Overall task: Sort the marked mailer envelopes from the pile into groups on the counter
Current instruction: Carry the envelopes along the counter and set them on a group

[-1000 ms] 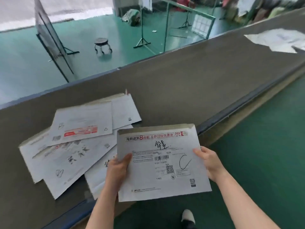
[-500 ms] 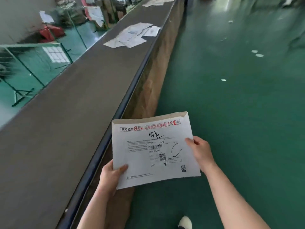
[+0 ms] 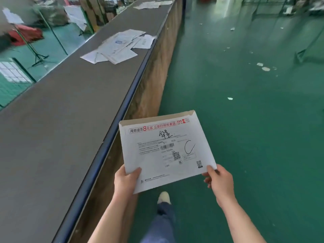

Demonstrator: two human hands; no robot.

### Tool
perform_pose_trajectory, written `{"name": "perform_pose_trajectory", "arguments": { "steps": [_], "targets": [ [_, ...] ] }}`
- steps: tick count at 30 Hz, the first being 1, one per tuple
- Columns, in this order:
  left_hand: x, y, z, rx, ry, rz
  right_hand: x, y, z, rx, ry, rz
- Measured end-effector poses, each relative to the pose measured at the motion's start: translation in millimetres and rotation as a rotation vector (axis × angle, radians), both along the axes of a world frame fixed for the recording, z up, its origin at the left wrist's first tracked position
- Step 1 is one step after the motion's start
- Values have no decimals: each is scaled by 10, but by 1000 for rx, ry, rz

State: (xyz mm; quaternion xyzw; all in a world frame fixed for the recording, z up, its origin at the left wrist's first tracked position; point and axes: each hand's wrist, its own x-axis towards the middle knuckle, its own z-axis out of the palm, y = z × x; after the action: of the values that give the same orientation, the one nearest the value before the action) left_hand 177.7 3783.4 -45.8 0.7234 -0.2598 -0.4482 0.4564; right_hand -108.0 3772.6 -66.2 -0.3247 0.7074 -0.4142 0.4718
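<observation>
I hold a white mailer envelope (image 3: 166,148) in front of me, over the green floor just right of the counter's edge. It bears a red banner, a barcode and a handwritten letter C. My left hand (image 3: 127,179) grips its lower left corner and my right hand (image 3: 219,181) grips its lower right corner. Further along the long grey counter (image 3: 52,128) lies a loose group of white envelopes (image 3: 121,46), and another group of envelopes (image 3: 152,3) sits at the far end.
The counter has a blue edge strip (image 3: 112,135) and a brown side panel (image 3: 152,72). Green floor (image 3: 245,102) with paper scraps stretches to the right. My foot (image 3: 164,197) steps forward. Stands and red bags lie beyond the counter on the left.
The view has swung away from the first pile and along the counter. I carry the envelope forward; the middle group of envelopes is nearer. My right hand has slid to the lower corner.
</observation>
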Motion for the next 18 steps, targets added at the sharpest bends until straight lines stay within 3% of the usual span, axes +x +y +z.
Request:
{"name": "perform_pose_trajectory", "arguments": {
  "steps": [9,18],
  "targets": [
    [205,-2576,563,-57,69,1,315,-2708,598,-87,68,-70],
    [-60,-4759,326,-6,-20,22,97,-4964,350,-90,-50,-131]
  ]
}}
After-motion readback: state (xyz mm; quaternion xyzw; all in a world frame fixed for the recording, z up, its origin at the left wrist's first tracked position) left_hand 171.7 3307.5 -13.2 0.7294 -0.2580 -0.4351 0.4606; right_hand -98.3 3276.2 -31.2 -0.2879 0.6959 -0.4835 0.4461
